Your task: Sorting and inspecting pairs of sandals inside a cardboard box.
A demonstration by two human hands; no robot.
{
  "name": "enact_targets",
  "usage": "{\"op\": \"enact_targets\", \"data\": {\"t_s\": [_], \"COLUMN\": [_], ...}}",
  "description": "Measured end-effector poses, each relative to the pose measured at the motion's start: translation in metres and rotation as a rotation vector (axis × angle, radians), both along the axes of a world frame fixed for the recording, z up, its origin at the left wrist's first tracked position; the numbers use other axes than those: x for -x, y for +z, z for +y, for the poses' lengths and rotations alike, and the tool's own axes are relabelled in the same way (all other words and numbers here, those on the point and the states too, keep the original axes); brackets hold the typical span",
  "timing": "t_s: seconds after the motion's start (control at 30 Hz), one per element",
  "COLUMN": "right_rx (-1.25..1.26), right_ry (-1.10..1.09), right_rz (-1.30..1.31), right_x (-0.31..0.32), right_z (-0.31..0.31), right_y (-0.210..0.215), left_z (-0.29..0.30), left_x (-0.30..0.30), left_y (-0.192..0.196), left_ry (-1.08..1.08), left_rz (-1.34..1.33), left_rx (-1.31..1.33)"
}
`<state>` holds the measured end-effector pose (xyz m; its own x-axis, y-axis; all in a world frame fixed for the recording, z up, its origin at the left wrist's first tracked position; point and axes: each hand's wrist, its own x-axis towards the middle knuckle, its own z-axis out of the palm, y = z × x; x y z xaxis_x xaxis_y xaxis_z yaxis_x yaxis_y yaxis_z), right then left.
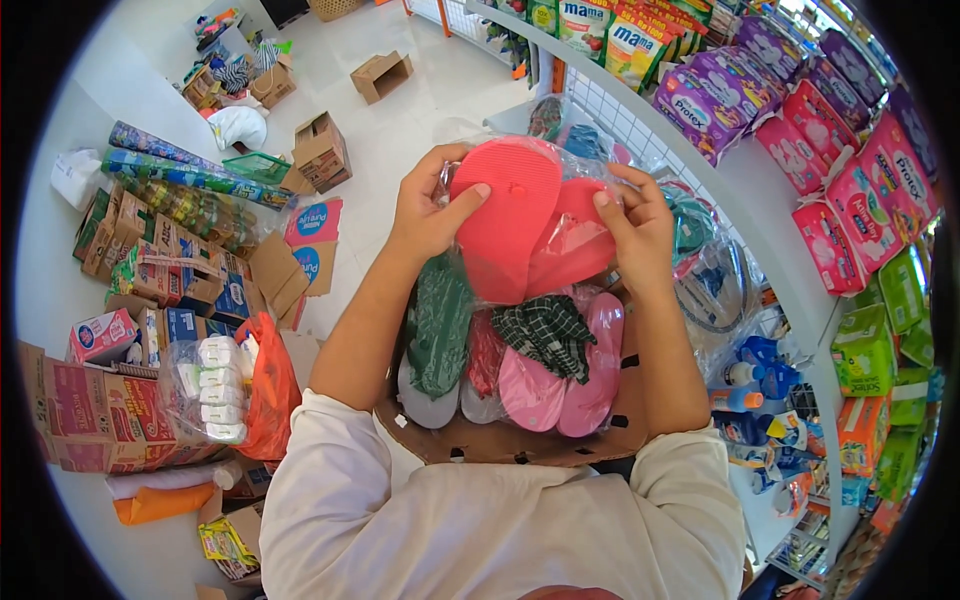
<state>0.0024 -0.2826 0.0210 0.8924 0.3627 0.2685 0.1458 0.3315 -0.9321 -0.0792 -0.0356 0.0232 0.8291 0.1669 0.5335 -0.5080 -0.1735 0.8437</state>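
Note:
A pair of red flip-flops in a transparent plastic bag is held up in front of me. My left hand is closed on its left side, with the thumb pressed on the sole of one flip-flop. On the opposite side my right hand pinches the bag and the edge of the other one. Beneath them stands a cardboard box holding bagged dark green flip-flops, pink flip-flops and a dark checked cloth. The pink pair lies partly under the cloth.
To my right runs a white shelf with purple packs, pink packs and green packs. More bagged footwear lies beside the box. Stacked cartons and an orange-red bag stand on my left. Open cartons sit farther off.

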Motion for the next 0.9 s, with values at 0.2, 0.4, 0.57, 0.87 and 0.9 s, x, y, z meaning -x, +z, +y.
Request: {"op": "enact_targets", "data": {"t_s": [0.2, 0.4, 0.57, 0.87, 0.9], "right_rx": [0.062, 0.378, 0.164, -0.014, -0.032], "right_ry": [-0.049, 0.072, -0.006, -0.21, -0.221], "right_rz": [-0.286, -0.481, -0.314, -0.279, -0.25], "right_x": [0.005, 0.001, 0.013, 0.03, 0.027], "right_z": [-0.005, -0.006, -0.003, 0.001, 0.002], "right_y": [0.012, -0.002, 0.011, 0.028, 0.025], "left_z": [-0.015, -0.008, -0.013, -0.01, 0.002], "left_x": [0.004, -0.006, -0.01, -0.001, 0.002], "left_y": [0.011, -0.001, 0.01, 0.012, 0.006], "left_ry": [0.005, 0.1, 0.128, 0.089, -0.059], "left_rz": [-0.123, -0.04, -0.362, -0.289, -0.102], "left_rx": [0.035, 0.096, 0.006, 0.246, 0.32]}}
